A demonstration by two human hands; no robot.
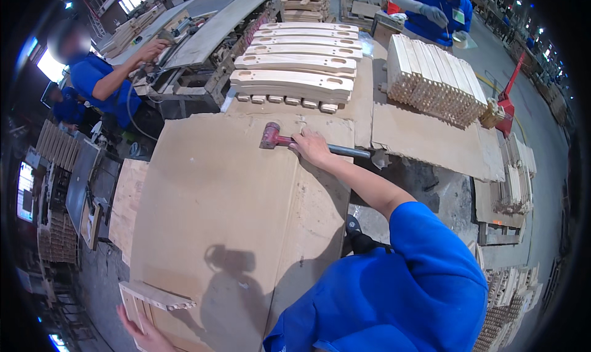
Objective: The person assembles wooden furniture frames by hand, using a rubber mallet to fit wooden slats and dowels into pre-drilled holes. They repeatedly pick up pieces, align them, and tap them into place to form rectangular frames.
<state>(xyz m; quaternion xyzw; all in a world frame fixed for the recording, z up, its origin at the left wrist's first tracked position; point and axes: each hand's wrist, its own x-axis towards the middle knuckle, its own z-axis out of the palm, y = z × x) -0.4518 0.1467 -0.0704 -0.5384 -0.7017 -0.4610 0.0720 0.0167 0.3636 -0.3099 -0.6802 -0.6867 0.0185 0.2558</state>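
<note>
A mallet with a worn red head [269, 136] and a metal handle [349, 151] lies across the far part of a cardboard-covered worktable [203, 167]. My right hand [312, 146] reaches out to it, fingers closed over the handle just behind the head. At the near left corner a pale wooden frame [157, 295] rests on the cardboard, with a row of small knobs or holes along one end of its upper rail. My left hand [146, 335] grips the frame's outer side, thumb and fingers either side of the wood; part of the hand is cut off below.
Curved wooden rails [295, 81] with slots are stacked beyond the table. A bundle of slats [431, 81] stands at the far right, near a red pallet jack [506, 103]. Co-workers in blue [101, 84] work at far left and far right. More slats [508, 303] lie right.
</note>
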